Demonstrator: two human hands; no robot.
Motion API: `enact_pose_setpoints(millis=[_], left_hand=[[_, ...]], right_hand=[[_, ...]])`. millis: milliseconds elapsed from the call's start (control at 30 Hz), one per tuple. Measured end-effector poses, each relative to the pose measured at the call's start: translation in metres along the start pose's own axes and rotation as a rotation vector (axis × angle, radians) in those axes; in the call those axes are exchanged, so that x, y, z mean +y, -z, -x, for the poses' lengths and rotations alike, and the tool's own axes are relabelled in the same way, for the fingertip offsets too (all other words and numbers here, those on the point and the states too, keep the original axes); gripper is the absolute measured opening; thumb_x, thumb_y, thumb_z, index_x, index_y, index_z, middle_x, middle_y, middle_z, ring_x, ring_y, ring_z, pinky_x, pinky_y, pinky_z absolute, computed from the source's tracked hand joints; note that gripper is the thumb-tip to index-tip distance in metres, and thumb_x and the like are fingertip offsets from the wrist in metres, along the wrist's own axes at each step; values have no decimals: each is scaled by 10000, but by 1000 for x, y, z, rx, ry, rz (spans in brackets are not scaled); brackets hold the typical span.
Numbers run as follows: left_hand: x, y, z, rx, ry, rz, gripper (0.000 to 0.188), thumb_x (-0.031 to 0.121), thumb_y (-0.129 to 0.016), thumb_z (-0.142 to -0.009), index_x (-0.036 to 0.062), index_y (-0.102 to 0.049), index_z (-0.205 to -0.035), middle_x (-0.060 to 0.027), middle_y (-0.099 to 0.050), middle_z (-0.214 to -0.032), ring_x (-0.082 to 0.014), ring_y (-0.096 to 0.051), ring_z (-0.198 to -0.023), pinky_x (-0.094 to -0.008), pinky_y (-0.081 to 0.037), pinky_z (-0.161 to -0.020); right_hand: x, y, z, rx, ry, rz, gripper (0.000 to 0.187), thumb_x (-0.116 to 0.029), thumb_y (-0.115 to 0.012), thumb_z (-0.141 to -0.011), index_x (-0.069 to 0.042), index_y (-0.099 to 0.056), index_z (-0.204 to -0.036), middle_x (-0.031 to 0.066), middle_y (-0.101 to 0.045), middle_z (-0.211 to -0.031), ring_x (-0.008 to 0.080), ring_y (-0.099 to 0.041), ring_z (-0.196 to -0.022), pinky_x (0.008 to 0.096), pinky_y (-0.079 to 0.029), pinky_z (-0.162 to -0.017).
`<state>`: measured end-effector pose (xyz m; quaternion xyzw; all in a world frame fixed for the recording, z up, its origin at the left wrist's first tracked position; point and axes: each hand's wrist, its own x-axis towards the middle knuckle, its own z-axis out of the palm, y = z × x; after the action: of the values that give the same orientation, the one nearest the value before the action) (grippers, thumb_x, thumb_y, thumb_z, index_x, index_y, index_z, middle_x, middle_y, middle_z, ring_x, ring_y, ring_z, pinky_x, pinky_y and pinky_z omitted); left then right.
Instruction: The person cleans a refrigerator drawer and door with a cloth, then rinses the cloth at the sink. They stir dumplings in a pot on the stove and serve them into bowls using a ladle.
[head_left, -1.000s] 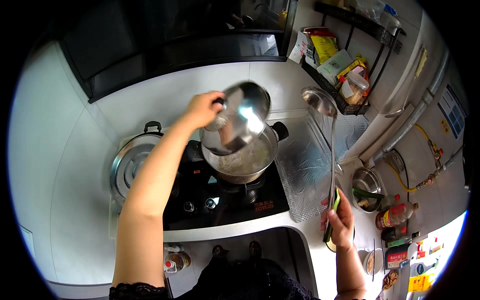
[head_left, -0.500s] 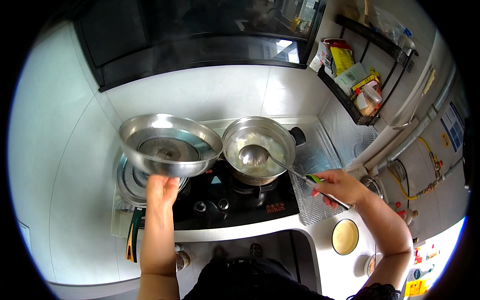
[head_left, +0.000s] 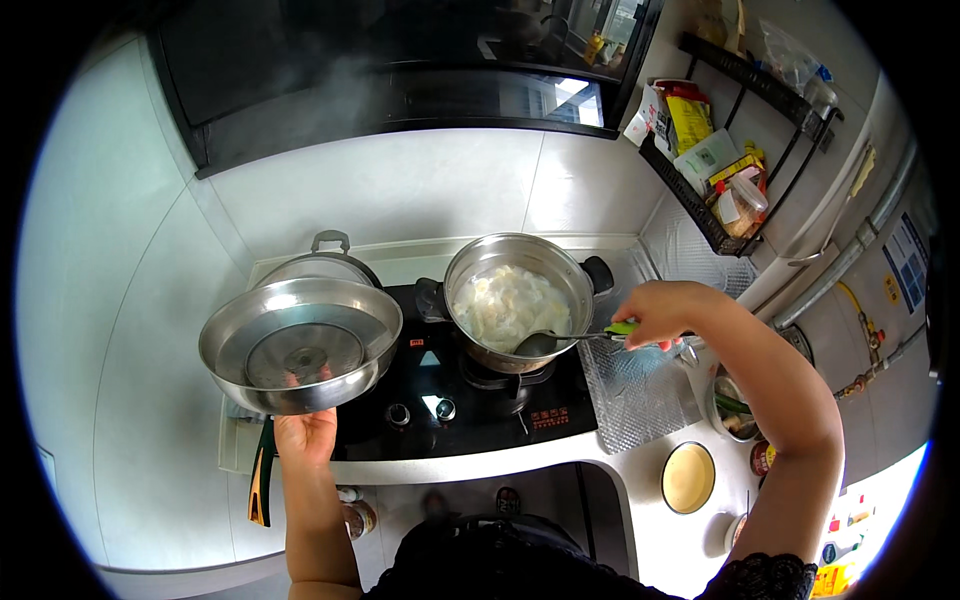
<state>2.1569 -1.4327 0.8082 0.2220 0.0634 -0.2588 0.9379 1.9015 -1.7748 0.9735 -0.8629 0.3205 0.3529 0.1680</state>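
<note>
Left hand: has hold of the lid from below at its near edge; palm side [head_left: 306, 435] in view, fingers out of sight under the metal, so how far they are closed cannot be told.
Lid [head_left: 370, 384]: steel, hollow side up; directly above and beyond the left hand, in front of a lidded pan [head_left: 318, 266].
Right hand: fingers [head_left: 640, 330] closed around the green-gripped handle of the ladle, back of the hand [head_left: 665, 303] uppermost; no gap seen in the hold.
Ladle [head_left: 537, 344]: to the left of the right hand; bowl inside the pot near its rim, lower part hidden by the contents.
Pot [head_left: 503, 361]: steel, upright on the black hob [head_left: 470, 425]; between the hands and farther out than the left; pale pieces in whitish liquid [head_left: 512, 303] inside.
Below right hand: textured foil mat [head_left: 640, 395]; nearer the body, a round vessel of pale yellow contents [head_left: 688, 478]; by the right forearm, a metal bowl [head_left: 714, 408] with a green vegetable [head_left: 733, 404].
Beyond right hand: black wall rack [head_left: 688, 204] holding packets [head_left: 690, 122] and a clear jar [head_left: 742, 204].
Beside left hand: black handle with orange edging [head_left: 260, 485], to its left and nearer the body.
</note>
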Motion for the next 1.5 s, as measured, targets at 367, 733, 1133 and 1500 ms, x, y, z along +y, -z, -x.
enact_pose_setpoints(millis=[367,733,1133,1500], left_hand=[[3,-1,13,0,-84,8,345,38,-637,-841,17,-528,-1167,-135,-559,-1172,-287,-546,-1084,-430,-493,-948],[1,1,14,-49,-59,-26,381,67,-649,-842,10,-492,-1185,-155,-536,-1176,-304,-537,-1085,-419,-496,-924],[-4,8,14,-35,1,7,433,83,-652,-846,14,-454,-1225,-162,-516,-1177,-303,-534,-1071,-413,-493,-919],[-10,11,9,-40,10,-8,441,49,-664,-827,28,-467,-1221,-163,-528,-1166,-302,-539,-1067,-414,-504,-903]], right_hand=[[-6,-37,-36,385,-21,420,267,-45,-613,-743,-47,-653,-1007,157,-664,-982,324,-644,-946,416,-525,-789],[33,-43,-46,870,235,80,351,-164,-614,-820,-48,-579,-1150,175,-656,-924,329,-660,-800,412,-520,-750],[37,9,32,132,128,-447,342,-133,-570,-861,-8,-583,-1179,56,-660,-828,100,-585,-528,236,-464,-454],[20,5,-2,14,93,-195,324,-182,-599,-841,-60,-624,-1140,37,-646,-762,118,-595,-553,263,-496,-494]])
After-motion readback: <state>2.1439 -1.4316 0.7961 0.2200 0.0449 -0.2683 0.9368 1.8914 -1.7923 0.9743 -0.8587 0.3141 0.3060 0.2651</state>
